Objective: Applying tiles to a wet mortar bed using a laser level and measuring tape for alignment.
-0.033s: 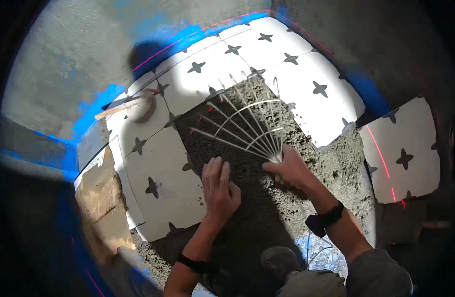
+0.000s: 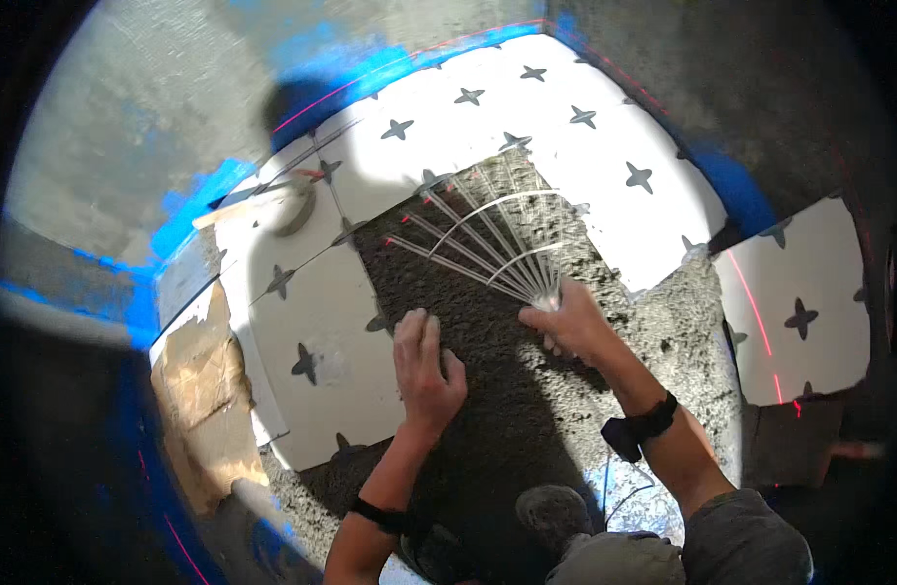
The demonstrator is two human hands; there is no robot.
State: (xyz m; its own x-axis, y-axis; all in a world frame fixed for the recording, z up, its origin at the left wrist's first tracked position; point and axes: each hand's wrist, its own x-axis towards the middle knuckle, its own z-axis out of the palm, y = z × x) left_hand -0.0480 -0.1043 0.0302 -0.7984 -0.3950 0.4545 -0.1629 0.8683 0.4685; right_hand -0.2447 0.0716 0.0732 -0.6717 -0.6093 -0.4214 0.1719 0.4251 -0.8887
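One fan rake, star-marked tiles

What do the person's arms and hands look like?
The left hand and right hand are bare, without gloves. The left forearm wears a black band; the right has a dark strap with a chunky block. A grey sleeve shows on the right arm.

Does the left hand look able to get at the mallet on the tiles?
Probably yes: the left hand appears empty, and only flat white tile shows between it and the mallet, though how far the arm stretches is uncertain.
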